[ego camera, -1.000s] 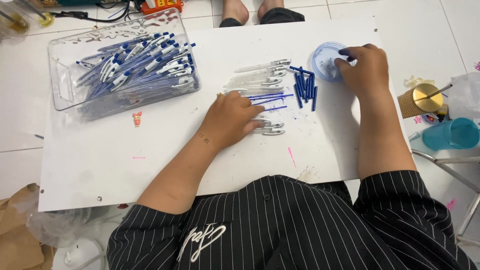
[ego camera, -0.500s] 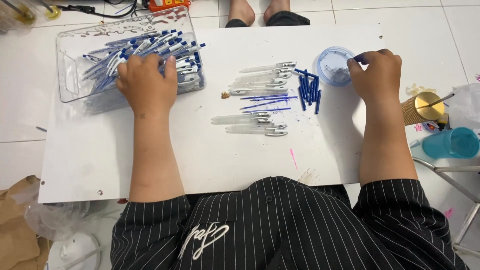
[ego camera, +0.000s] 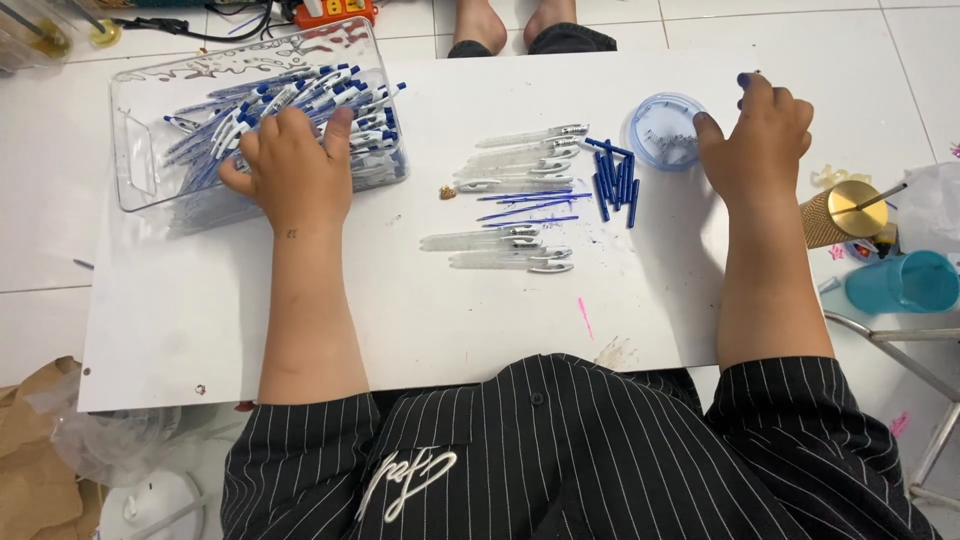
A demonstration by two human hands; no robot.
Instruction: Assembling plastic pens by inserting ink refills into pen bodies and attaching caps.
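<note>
Two hands: left point(ego camera: 295, 170) over glossy pens point(ego camera: 300, 105), right point(ego camera: 755, 135) perhaps touching round dish point(ego camera: 655, 125).

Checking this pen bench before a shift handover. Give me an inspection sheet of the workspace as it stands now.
Surface: white board, ink marks and small stains.
Job's things: clear bin of blue-and-white pens; clear pen barrels in rows; thin blue refills; short blue parts; round clear dish.
Clutter: gold cylinder, teal cup, brown paper bag.
Hands: left hand in the bin on pens; right hand beside the dish.
Cables: black cable at top edge.
Surroundings: white tiled floor; another person's bare feet.
</note>
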